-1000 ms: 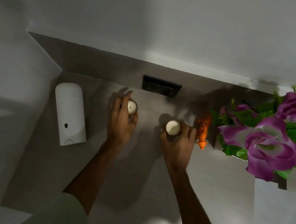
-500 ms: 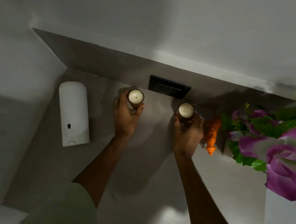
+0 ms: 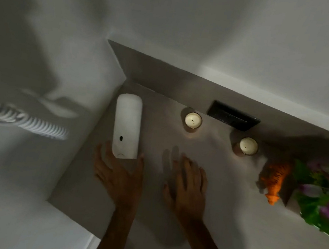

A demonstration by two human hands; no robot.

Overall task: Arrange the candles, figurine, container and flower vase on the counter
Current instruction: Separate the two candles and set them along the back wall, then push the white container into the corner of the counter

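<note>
Two white candles in glass cups stand free near the back wall: the left candle [image 3: 193,120] and the right candle [image 3: 248,146]. A tall white container [image 3: 127,126] lies or stands at the counter's left end. My left hand [image 3: 118,173] is spread open around its near end, with fingers on either side of it. My right hand [image 3: 188,183] hovers flat and open over bare counter, in front of the candles. An orange tiger figurine [image 3: 275,181] stands at the right, beside the flower vase [image 3: 325,195] with purple flowers and green leaves.
The grey counter [image 3: 220,215] meets a white wall on the left and a grey backsplash at the back. A black wall socket [image 3: 232,116] sits on the backsplash behind the candles. A blurred white ribbed object [image 3: 23,121] is at far left.
Both hands have let go of the candles and drawn back toward me. My left hand has moved left to the white container. The view has swung to the left.
</note>
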